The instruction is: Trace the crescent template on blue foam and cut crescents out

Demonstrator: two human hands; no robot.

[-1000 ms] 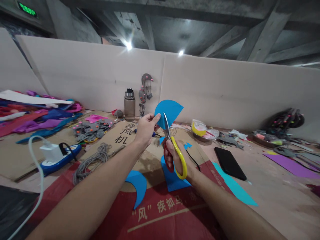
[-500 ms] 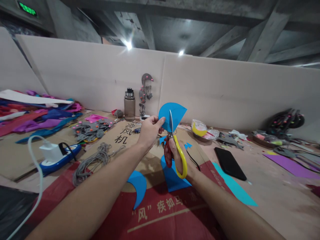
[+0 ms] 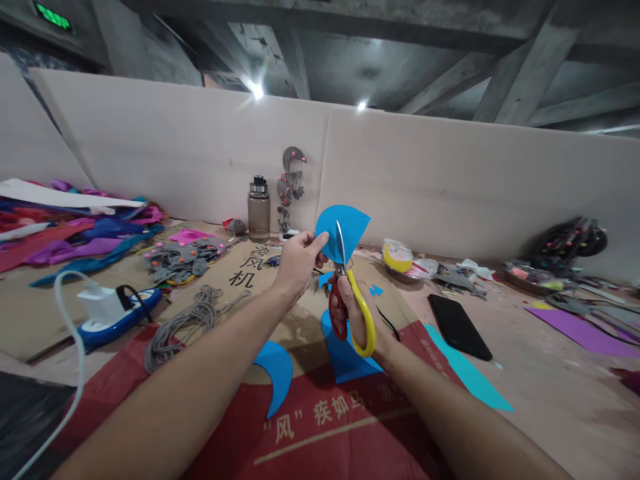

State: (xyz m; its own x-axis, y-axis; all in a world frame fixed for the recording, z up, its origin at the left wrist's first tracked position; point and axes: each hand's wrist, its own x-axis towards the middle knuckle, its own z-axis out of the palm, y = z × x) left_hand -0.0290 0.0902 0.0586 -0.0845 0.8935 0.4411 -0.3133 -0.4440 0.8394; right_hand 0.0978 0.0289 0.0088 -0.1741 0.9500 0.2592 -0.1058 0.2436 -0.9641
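Between the thumb and fingers of my left hand (image 3: 299,261) is the left edge of a blue felt-like sheet piece (image 3: 350,223), rounded at the left and pointed at the right. My right hand (image 3: 357,313) grips scissors (image 3: 367,320) with one yellow and one red handle. Their blade lies upright across the front of the blue piece; the other blade is hidden. Below on the cardboard lie a blue crescent (image 3: 281,377) and a larger blue sheet (image 3: 350,360), partly behind my right hand. Small blue scraps (image 3: 376,291) lie beyond the scissors.
Left are grey cord (image 3: 183,327), a blue power strip (image 3: 117,320) and coloured strips (image 3: 85,233). A bottle (image 3: 259,212) stands by the white partition. At right lie a phone (image 3: 459,327), a turquoise sheet (image 3: 475,373) and a purple sheet (image 3: 583,330).
The blue piece and the scissors blade have shifted slightly left, and the scissors handles look a little further apart. Both hands keep their hold.
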